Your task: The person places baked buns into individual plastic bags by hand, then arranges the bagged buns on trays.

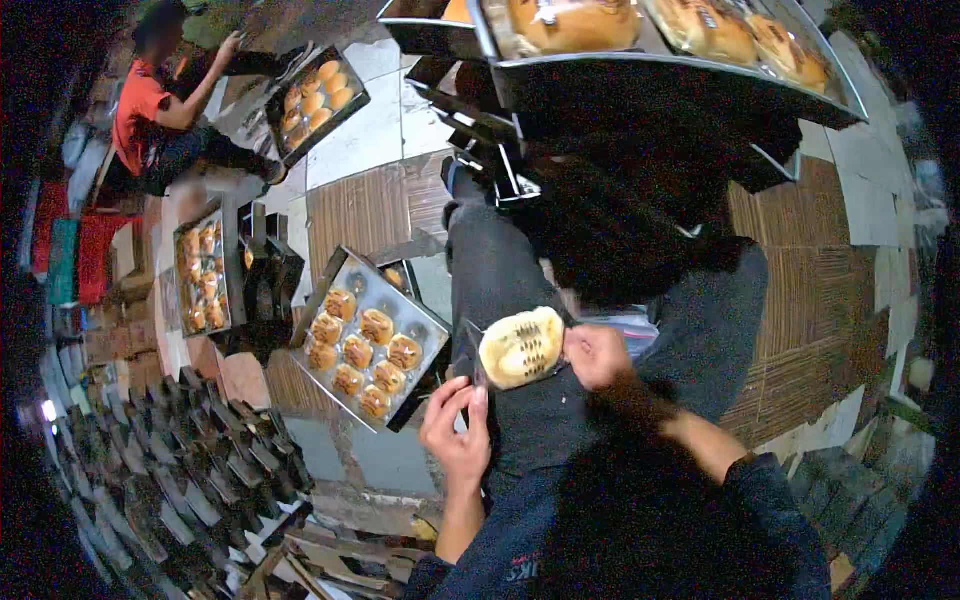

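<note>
A flat, pale golden bun [523, 347] in a clear plastic bag with dark print hangs above my lap, between my two hands. My left hand [457, 425] pinches the bag's loose left edge with thumb and fingers. On the other side, my right hand [598, 355] is closed at the bag's right end, its fingertips partly hidden. Under the right hand, a stack of clear plastic bags [635, 328] lies on my lap. Left of my knee, a metal tray [345, 275] carries several brown-topped buns [357, 350].
Close in front stands a raised tray [690, 62] of bagged bread. Farther left are a tray of topped buns [203, 275] and one of plain buns [318, 103], beside a seated person in an orange shirt [140, 110]. Dark stacked pieces [190, 480] cover the lower left floor.
</note>
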Tool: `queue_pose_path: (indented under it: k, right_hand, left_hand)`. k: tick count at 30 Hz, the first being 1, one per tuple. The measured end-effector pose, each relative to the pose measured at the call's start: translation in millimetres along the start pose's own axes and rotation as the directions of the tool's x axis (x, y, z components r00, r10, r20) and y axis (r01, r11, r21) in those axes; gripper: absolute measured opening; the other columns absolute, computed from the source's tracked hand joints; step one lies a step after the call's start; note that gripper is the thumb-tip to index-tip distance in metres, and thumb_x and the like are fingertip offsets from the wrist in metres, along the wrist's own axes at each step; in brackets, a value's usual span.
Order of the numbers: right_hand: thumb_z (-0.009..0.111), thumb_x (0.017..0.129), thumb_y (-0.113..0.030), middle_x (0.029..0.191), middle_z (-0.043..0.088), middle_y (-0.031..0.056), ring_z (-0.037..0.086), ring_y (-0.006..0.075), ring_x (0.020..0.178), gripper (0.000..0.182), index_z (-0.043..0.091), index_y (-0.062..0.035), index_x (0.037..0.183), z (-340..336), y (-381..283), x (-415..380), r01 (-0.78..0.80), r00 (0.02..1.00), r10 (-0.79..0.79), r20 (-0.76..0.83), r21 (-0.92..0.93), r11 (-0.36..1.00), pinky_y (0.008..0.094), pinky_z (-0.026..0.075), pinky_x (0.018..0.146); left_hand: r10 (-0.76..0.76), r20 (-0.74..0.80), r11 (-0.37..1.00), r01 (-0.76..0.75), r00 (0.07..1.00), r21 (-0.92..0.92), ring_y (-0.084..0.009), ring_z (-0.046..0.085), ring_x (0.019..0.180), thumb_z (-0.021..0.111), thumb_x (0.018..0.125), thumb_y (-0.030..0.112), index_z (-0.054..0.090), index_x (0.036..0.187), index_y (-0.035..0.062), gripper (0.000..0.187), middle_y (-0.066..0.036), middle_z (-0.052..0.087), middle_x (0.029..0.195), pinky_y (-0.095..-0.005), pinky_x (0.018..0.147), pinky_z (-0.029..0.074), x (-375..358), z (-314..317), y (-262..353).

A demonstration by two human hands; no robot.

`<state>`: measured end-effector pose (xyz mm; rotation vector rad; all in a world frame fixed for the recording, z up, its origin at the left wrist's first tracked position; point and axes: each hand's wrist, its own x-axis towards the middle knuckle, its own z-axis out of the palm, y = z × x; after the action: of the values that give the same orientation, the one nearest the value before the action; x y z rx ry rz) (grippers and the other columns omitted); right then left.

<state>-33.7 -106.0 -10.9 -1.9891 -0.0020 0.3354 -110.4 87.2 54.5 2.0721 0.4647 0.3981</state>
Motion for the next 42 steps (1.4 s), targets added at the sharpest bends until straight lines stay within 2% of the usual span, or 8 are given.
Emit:
queue_pose_path:
  k: [6, 14, 19, 24, 25, 28, 34, 42]
  right_hand:
    - [0.076, 0.075, -0.02, 0.086, 0.069, 0.0062, 0.065, 0.0222, 0.084, 0.02, 0.071, -0.0121, 0.092, -60.6, -104.6, 26.9, 0.619, 0.78, -0.625, 0.027, -0.181, 0.764, 0.045, 0.044, 0.087]
    - [0.078, 0.071, -0.024, 0.118, 0.063, 0.0166, 0.064, 0.0305, 0.104, 0.055, 0.06, -0.0004, 0.117, -90.2, -162.8, 45.4, 0.375, 0.797, -0.333, 0.504, 0.019, 0.927, 0.0375, 0.05, 0.088]
    - [0.074, 0.08, -0.025, 0.112, 0.064, 0.0153, 0.062, 0.0212, 0.102, 0.059, 0.047, -0.0034, 0.128, -207.1, -228.4, 54.2, 0.503, 0.864, -0.399, -0.306, 0.554, 0.663, 0.0333, 0.051, 0.087]
    - [0.056, 0.093, -0.02, 0.093, 0.067, 0.02, 0.065, 0.0294, 0.087, 0.027, 0.063, 0.002, 0.106, -320.8, -223.9, 158.4, 0.186, 0.615, -0.474, -0.63, -0.468, 0.864, 0.0376, 0.051, 0.071]
    - [0.056, 0.092, -0.022, 0.089, 0.064, 0.0209, 0.062, 0.0368, 0.082, 0.028, 0.066, 0.003, 0.102, -325.6, -215.9, 161.1, 0.095, 0.285, -0.82, -0.496, -0.837, 0.539, 0.0397, 0.051, 0.072]
    - [0.058, 0.083, -0.012, 0.079, 0.063, 0.0149, 0.062, 0.0318, 0.074, 0.016, 0.067, -0.0008, 0.089, -268.2, -213.1, 112.3, 0.357, 0.157, -0.864, -0.478, -0.788, 0.501, 0.0397, 0.051, 0.069]
    - [0.067, 0.076, -0.023, 0.091, 0.064, 0.0032, 0.062, 0.0227, 0.083, 0.028, 0.066, -0.011, 0.101, -116.4, -35.4, 18.5, 0.54, 0.837, -0.43, 0.339, -0.64, 0.547, 0.0362, 0.046, 0.069]
    - [0.066, 0.082, -0.015, 0.082, 0.068, 0.0132, 0.066, 0.0325, 0.077, 0.015, 0.068, -0.0038, 0.092, -122.6, 12.9, 0.8, 0.41, 0.907, -0.414, 0.081, -0.403, 0.818, 0.0389, 0.053, 0.067]
  left_hand:
    - [-0.18, -0.008, 0.962, 0.175, 0.984, -0.208, -0.0101, 0.058, 0.056, 0.066, 0.089, 0.012, 0.066, 0.079, -0.0029, 0.018, -0.004, 0.064, 0.067, -0.023, 0.053, 0.046, 37.3, -29.6, 46.1]
    - [-0.162, 0.143, 0.875, 0.209, 0.976, -0.437, 0.0005, 0.031, 0.052, 0.049, 0.098, 0.03, 0.063, 0.112, 0.0023, 0.034, 0.009, 0.042, 0.064, -0.017, 0.046, 0.023, 92.4, -19.7, 13.4]
    - [-0.243, 0.168, 0.879, 0.29, 0.955, -0.379, -0.0032, 0.037, 0.054, 0.053, 0.096, 0.022, 0.064, 0.097, 0.004, 0.021, 0.007, 0.045, 0.064, -0.0196, 0.048, 0.029, 93.9, 8.0, 7.2]
    - [0.117, 0.323, 0.936, 0.005, 0.939, -0.353, -0.0129, 0.056, 0.077, 0.063, 0.088, 0.013, 0.063, 0.094, 0.0005, 0.014, -0.005, 0.062, 0.084, -0.0262, 0.073, 0.046, 85.0, 70.4, 66.6]
    - [0.18, 0.347, 0.917, -0.03, 0.92, -0.397, -0.0136, 0.056, 0.074, 0.066, 0.085, 0.012, 0.063, 0.093, 0.0014, 0.014, -0.005, 0.061, 0.084, -0.0267, 0.072, 0.046, 80.0, 82.6, 80.2]
    - [0.417, 0.5, 0.895, -0.439, 0.759, -0.079, -0.032, 0.063, 0.08, 0.072, 0.078, 0.02, 0.065, 0.098, 0.0057, 0.026, -0.014, 0.064, 0.092, -0.0386, 0.072, 0.051, 64.3, 133.9, 50.7]
    - [0.111, 0.92, 0.811, -0.569, 0.376, 0.135, -0.0399, 0.065, 0.084, 0.066, 0.082, 0.026, 0.065, 0.101, 0.0054, 0.028, -0.022, 0.066, 0.09, -0.0496, 0.073, 0.052, 43.9, 131.5, 20.7]
    - [0.164, 0.704, 0.937, -0.332, 0.691, 0.108, -0.0355, 0.067, 0.085, 0.061, 0.087, 0.049, 0.073, 0.093, 0.0088, 0.042, -0.016, 0.07, 0.088, -0.0415, 0.077, 0.053, 29.6, 134.6, 49.0]
